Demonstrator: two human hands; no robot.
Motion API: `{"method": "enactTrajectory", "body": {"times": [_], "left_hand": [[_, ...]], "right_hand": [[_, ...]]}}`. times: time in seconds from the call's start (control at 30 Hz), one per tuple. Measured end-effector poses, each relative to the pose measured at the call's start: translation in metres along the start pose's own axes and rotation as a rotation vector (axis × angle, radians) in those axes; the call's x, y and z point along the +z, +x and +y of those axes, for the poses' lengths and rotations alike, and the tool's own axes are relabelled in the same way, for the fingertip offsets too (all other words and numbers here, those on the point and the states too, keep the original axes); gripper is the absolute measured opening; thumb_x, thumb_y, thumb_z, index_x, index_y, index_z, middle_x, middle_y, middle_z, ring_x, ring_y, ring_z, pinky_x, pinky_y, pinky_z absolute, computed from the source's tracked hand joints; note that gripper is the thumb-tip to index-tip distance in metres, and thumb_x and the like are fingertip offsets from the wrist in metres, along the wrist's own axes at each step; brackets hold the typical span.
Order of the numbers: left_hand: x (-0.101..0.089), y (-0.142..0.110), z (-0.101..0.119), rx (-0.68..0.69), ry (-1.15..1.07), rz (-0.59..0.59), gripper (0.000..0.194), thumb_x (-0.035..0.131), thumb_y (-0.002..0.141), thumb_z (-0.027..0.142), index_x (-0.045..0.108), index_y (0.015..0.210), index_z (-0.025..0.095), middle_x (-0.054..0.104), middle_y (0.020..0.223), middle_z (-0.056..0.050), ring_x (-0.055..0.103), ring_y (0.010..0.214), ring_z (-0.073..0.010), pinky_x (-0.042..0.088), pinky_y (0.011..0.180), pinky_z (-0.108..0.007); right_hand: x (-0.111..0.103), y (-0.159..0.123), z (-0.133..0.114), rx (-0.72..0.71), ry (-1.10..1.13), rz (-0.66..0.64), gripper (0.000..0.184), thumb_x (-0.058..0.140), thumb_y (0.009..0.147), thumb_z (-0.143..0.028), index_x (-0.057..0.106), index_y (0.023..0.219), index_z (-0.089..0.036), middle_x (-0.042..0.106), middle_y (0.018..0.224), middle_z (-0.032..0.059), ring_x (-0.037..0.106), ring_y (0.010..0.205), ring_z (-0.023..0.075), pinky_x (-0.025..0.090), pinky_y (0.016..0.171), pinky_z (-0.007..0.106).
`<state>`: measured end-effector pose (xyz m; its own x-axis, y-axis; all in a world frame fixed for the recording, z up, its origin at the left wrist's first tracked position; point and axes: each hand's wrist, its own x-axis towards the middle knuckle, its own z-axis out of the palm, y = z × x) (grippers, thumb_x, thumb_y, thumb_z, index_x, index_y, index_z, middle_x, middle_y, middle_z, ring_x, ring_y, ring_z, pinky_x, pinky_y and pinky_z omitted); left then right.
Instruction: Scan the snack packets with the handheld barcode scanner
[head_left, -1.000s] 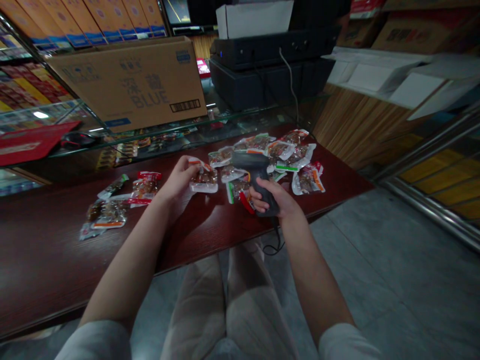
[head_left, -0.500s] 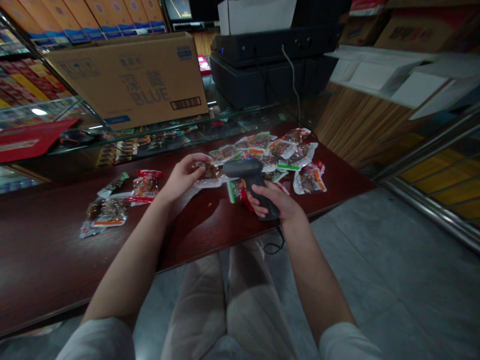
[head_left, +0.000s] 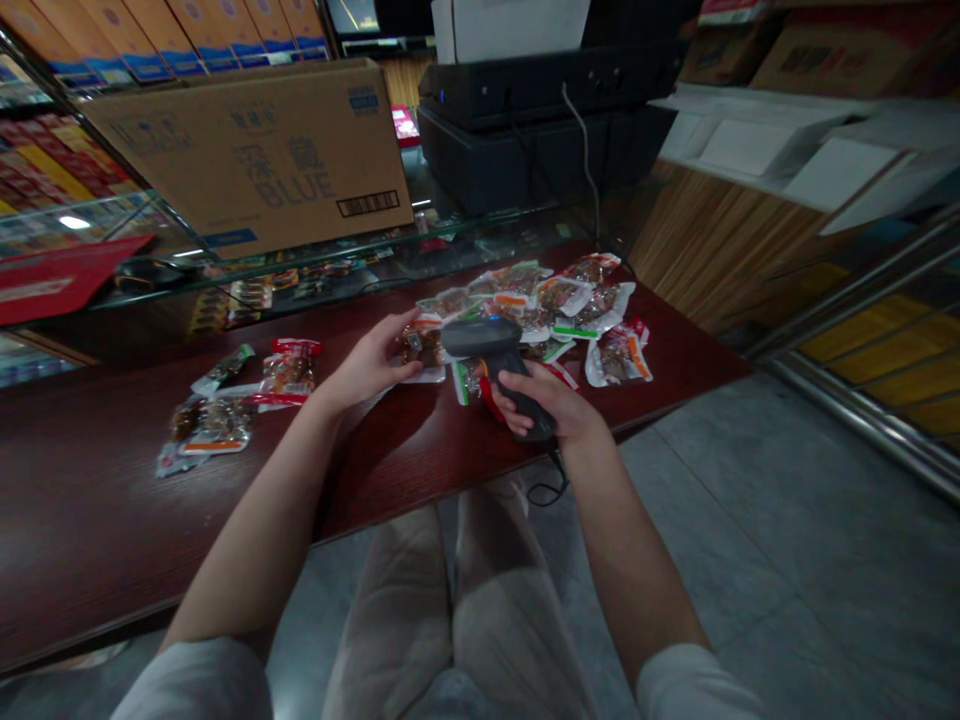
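- Logging the right hand (head_left: pixel 536 400) first: fingers wrapped fully around the handle of a dark grey handheld barcode scanner (head_left: pixel 480 338), a firm closed hold, with the head tilted up and left.
- Left hand (head_left: pixel 367 365) is partly open, its fingertips at the edge of a vacuum-sealed snack packet (head_left: pixel 422 345). The light is dim and the scanner head overlaps the view, so I can't be certain whether it is pinching the packet or only touching it.
- That packet lies just left of the right-hand grip, almost under the scanner head, and seems to rest on the table.
- Handling estimate: the packet should be light, slippery and lumpy, with a stiffer sealed edge. I would take it by that flat edge, not the soft filled middle. The scanner is probably light but rigid, and is best held by its handle.
- Beyond the grip, a loose pile of similar packets (head_left: pixel 592 310) covers the dark red wooden counter (head_left: pixel 112 480). A smaller group (head_left: pixel 217 420) lies well left of both hands.
- Below the right-hand grip, a black coiled cable (head_left: pixel 544 490) hangs off the counter edge.
- Farther ahead, a cardboard carton (head_left: pixel 247 150) sits on a glass shelf (head_left: pixel 360 255).
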<state>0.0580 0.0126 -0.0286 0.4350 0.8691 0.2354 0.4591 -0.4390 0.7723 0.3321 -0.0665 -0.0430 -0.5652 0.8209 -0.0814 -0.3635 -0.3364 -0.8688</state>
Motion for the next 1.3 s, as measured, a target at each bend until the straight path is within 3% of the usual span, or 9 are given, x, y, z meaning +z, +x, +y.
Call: {"method": "enactTrajectory", "body": {"times": [0.27,0.53,0.67,0.77,0.87,1.0,1.07,1.17,1.3], "left_hand": [[0.006,-0.001,0.019,-0.015,-0.031,0.009,0.076,0.082,0.067,0.032,0.059,0.137,0.017,0.055,0.145,-0.015,0.057,0.13,-0.0317,0.049,0.109,-0.044],[-0.007,0.0,0.004,-0.052,0.113,0.001,0.074,0.07,0.075,0.037,0.052,0.144,0.017,0.06,0.139,-0.013,0.06,0.124,-0.0293,0.049,0.107,-0.046],[-0.034,-0.005,-0.005,-0.34,0.366,0.033,0.058,0.056,0.084,0.04,0.059,0.136,0.015,0.068,0.126,-0.014,0.065,0.113,-0.0313,0.053,0.101,-0.048],[-0.044,-0.01,-0.008,-0.513,0.717,0.237,0.048,0.052,0.087,0.04,0.065,0.125,0.014,0.063,0.129,-0.023,0.057,0.125,-0.0416,0.046,0.104,-0.058],[-0.039,-0.009,-0.009,-0.421,0.881,0.329,0.052,0.047,0.091,0.042,0.058,0.134,0.015,0.052,0.144,-0.023,0.048,0.135,-0.0411,0.042,0.109,-0.058],[-0.022,-0.007,-0.009,-0.423,0.893,-0.029,0.051,0.039,0.095,0.044,0.06,0.133,0.018,0.06,0.136,-0.019,0.058,0.125,-0.0373,0.048,0.102,-0.053],[-0.019,-0.011,-0.008,-0.532,0.993,-0.083,0.049,0.036,0.095,0.037,0.063,0.129,0.014,0.063,0.131,-0.023,0.061,0.12,-0.0417,0.047,0.1,-0.06],[-0.021,-0.02,-0.005,-0.559,1.14,0.042,0.046,0.035,0.091,0.02,0.064,0.125,0.007,0.063,0.128,-0.029,0.057,0.124,-0.0461,0.036,0.106,-0.07],[-0.01,-0.012,-0.003,-0.335,1.043,0.214,0.048,0.038,0.091,0.018,0.06,0.132,0.007,0.055,0.143,-0.028,0.044,0.141,-0.0414,0.023,0.118,-0.068]], "right_hand": [[0.0,0.002,0.001,0.025,-0.026,0.018,0.044,0.078,0.079,-0.049,0.045,0.085,-0.021,0.051,0.057,-0.0101,0.038,0.035,0.0027,0.034,0.035,0.017],[0.002,0.001,0.0,0.021,0.007,0.046,0.044,0.078,0.078,-0.049,0.047,0.093,-0.022,0.051,0.056,-0.0115,0.036,0.033,0.003,0.031,0.034,0.017],[0.0,0.001,-0.002,-0.017,0.075,0.019,0.044,0.078,0.078,-0.049,0.05,0.098,-0.02,0.051,0.056,-0.0115,0.034,0.033,0.0029,0.032,0.034,0.017],[-0.001,0.001,-0.003,-0.053,0.124,0.019,0.042,0.077,0.078,-0.048,0.05,0.093,-0.02,0.049,0.055,-0.0112,0.033,0.034,0.0024,0.031,0.034,0.017],[-0.001,0.001,-0.004,-0.072,0.135,0.042,0.041,0.077,0.078,-0.048,0.049,0.089,-0.02,0.049,0.055,-0.011,0.032,0.034,0.0022,0.029,0.035,0.017],[-0.001,0.001,-0.004,-0.072,0.129,0.044,0.04,0.076,0.079,-0.047,0.048,0.091,-0.021,0.05,0.056,-0.0109,0.034,0.034,0.0026,0.03,0.035,0.018],[0.0,0.001,-0.005,-0.077,0.129,0.041,0.04,0.076,0.079,-0.046,0.048,0.091,-0.021,0.05,0.057,-0.0108,0.034,0.035,0.0028,0.03,0.036,0.018],[0.001,0.002,-0.005,-0.082,0.131,0.048,0.041,0.078,0.078,-0.046,0.047,0.088,-0.021,0.051,0.057,-0.0106,0.035,0.035,0.0026,0.031,0.036,0.018],[0.003,0.002,-0.006,-0.086,0.139,0.047,0.042,0.079,0.077,-0.046,0.046,0.085,-0.021,0.051,0.055,-0.0107,0.035,0.035,0.0026,0.031,0.036,0.018]]}}
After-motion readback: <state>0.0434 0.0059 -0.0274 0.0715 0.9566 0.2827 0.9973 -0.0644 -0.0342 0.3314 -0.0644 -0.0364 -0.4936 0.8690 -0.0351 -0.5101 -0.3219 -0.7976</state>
